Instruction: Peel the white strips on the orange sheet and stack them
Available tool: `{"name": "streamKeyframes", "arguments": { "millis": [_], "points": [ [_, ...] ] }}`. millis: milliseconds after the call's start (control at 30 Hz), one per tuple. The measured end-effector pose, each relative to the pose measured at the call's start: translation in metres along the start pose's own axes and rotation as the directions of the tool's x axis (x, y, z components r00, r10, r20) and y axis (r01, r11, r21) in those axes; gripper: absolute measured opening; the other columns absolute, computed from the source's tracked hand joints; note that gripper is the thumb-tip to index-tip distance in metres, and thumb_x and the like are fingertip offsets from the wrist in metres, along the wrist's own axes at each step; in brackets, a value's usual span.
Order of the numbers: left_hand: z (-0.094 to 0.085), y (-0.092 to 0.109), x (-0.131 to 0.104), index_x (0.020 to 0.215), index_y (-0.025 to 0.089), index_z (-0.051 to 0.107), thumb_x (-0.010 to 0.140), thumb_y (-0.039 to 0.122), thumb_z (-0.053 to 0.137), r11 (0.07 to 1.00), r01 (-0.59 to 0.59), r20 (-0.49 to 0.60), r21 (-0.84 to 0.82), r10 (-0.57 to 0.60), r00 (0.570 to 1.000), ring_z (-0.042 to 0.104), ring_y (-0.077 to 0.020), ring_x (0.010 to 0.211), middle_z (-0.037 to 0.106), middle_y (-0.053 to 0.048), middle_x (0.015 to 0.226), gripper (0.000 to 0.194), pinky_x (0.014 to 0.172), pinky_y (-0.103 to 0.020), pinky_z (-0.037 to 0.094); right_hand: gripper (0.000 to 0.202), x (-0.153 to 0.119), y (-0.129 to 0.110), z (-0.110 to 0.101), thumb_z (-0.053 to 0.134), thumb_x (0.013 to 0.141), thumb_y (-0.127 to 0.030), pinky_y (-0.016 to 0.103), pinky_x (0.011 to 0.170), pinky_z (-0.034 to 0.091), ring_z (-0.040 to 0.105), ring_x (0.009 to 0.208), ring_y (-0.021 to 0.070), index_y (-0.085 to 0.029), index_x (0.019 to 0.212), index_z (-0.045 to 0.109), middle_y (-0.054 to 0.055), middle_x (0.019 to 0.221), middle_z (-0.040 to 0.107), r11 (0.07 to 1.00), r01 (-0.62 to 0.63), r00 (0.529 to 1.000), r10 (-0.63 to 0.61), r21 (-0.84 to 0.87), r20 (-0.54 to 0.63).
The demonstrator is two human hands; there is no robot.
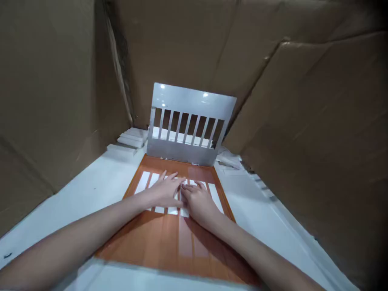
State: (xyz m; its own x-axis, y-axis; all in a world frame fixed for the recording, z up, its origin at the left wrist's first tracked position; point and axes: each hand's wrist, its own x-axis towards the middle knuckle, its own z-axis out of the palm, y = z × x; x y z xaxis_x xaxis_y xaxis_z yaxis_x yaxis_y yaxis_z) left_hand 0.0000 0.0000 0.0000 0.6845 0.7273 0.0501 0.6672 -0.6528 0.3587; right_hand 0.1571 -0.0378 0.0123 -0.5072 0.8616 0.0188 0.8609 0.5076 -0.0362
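White strips (pixel 216 198) on orange board (pixel 151 238); left fingers (pixel 178 180), right fingers (pixel 190 188) above, whether grasping can't tell.

A flat white work surface (pixel 93 194) is closed in by a smooth brown cardboard wall on the left (pixel 48 93), a creased brown cardboard wall at the back (pixel 182 48) and a broad, slanting brown cardboard panel on the right (pixel 318 133). A dark, ragged gap (pixel 121 56) parts left from back. Cool light whitens the surface; the cardboard stays dim, nearly black toward the upper right corner.
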Motion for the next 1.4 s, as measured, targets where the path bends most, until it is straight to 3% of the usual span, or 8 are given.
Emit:
{"name": "streamKeyframes", "arguments": {
  "millis": [300, 500, 667, 733, 833, 967, 1167, 1400],
  "points": [
    [0.000, -0.003, -0.001, 0.135, 0.020, 0.033, 0.071, 0.060, 0.055, 1.000, -0.010, -0.013, 0.000, 0.010, 1.000, 0.021, -0.0267, 0.135, 0.041, -0.007, 0.139, 0.080, 0.110, -0.049, 0.008, 0.029, 0.000, 0.003, 0.002, 0.048, 0.073, -0.006, 0.038, 0.100, 0.025, 0.056, 0.100, 0.0233, -0.007, 0.100, 0.058, 0.015, 0.105, 0.063, 0.999, 0.009, 0.999, -0.007, 0.033, -0.049],
    [0.000, -0.003, -0.002, 0.136, 0.019, 0.030, 0.073, 0.068, 0.048, 1.000, -0.008, 0.012, 0.015, 0.008, 1.000, 0.019, -0.0278, 0.136, 0.039, -0.008, 0.140, 0.082, 0.109, -0.050, 0.006, 0.029, 0.002, 0.014, 0.004, 0.054, 0.072, -0.010, 0.037, 0.089, 0.034, 0.056, 0.094, 0.0233, -0.009, 0.101, 0.053, 0.013, 0.098, 0.062, 0.993, 0.063, 0.994, -0.054, 0.103, -0.092],
    [-0.001, -0.005, -0.001, 0.132, 0.022, 0.036, 0.073, 0.070, 0.046, 1.000, -0.016, 0.045, -0.008, 0.017, 0.999, 0.017, -0.0294, 0.136, 0.044, -0.007, 0.137, 0.077, 0.108, -0.052, 0.004, 0.029, -0.004, 0.017, -0.017, 0.045, 0.075, -0.005, 0.029, 0.073, 0.039, 0.056, 0.087, 0.0184, -0.014, 0.102, 0.049, 0.010, 0.102, 0.059, 0.949, -0.020, 0.991, 0.059, 0.314, -0.116],
    [-0.002, -0.005, -0.001, 0.130, 0.022, 0.039, 0.073, 0.069, 0.046, 1.000, -0.018, 0.044, -0.012, 0.018, 0.999, 0.017, -0.0297, 0.136, 0.046, -0.006, 0.135, 0.073, 0.108, -0.053, 0.005, 0.027, -0.012, 0.010, -0.030, 0.048, 0.075, -0.007, 0.029, 0.072, 0.038, 0.053, 0.086, 0.0180, -0.015, 0.100, 0.050, 0.010, 0.103, 0.057, 0.952, -0.019, 0.989, 0.064, 0.306, -0.137],
    [-0.003, -0.004, -0.002, 0.133, 0.021, 0.034, 0.074, 0.062, 0.049, 1.000, -0.006, 0.059, -0.008, 0.006, 0.998, 0.017, -0.0293, 0.136, 0.049, -0.006, 0.132, 0.074, 0.108, -0.053, 0.006, 0.014, -0.027, -0.008, -0.041, 0.062, 0.072, -0.023, 0.033, 0.077, 0.035, 0.049, 0.084, 0.0208, -0.017, 0.083, 0.055, 0.006, 0.089, 0.060, 0.969, 0.136, 0.990, -0.138, 0.207, -0.004],
    [-0.004, -0.003, -0.003, 0.134, 0.021, 0.033, 0.075, 0.056, 0.051, 1.000, 0.010, 0.063, 0.007, -0.011, 0.998, 0.017, -0.0273, 0.136, 0.047, -0.005, 0.134, 0.071, 0.109, -0.053, 0.004, 0.033, -0.039, -0.023, -0.038, 0.072, 0.061, -0.044, 0.033, 0.071, 0.034, 0.047, 0.080, 0.0206, -0.017, 0.072, 0.057, 0.005, 0.081, 0.061, 0.955, 0.177, 0.953, -0.227, 0.238, 0.203],
    [-0.004, -0.003, -0.003, 0.127, 0.023, 0.041, 0.074, 0.063, 0.048, 1.000, 0.003, 0.046, 0.008, -0.003, 0.999, 0.017, -0.0277, 0.136, 0.038, -0.004, 0.141, 0.067, 0.109, -0.053, 0.003, 0.015, -0.035, -0.017, -0.036, 0.072, 0.066, -0.021, 0.022, 0.056, 0.033, 0.053, 0.068, 0.0106, -0.017, 0.065, 0.058, -0.002, 0.077, 0.064, 0.878, 0.024, 0.931, -0.194, 0.478, 0.310],
    [-0.003, -0.004, -0.003, 0.127, 0.023, 0.040, 0.073, 0.063, 0.050, 1.000, -0.001, 0.051, -0.004, 0.001, 0.999, 0.015, -0.0274, 0.136, 0.038, -0.004, 0.141, 0.068, 0.109, -0.052, 0.003, 0.005, -0.029, -0.008, -0.035, 0.064, 0.074, -0.022, 0.022, 0.056, 0.036, 0.056, 0.064, 0.0099, -0.017, 0.073, 0.064, 0.001, 0.075, 0.067, 0.836, 0.001, 0.953, -0.168, 0.549, 0.254]
  ]
}}
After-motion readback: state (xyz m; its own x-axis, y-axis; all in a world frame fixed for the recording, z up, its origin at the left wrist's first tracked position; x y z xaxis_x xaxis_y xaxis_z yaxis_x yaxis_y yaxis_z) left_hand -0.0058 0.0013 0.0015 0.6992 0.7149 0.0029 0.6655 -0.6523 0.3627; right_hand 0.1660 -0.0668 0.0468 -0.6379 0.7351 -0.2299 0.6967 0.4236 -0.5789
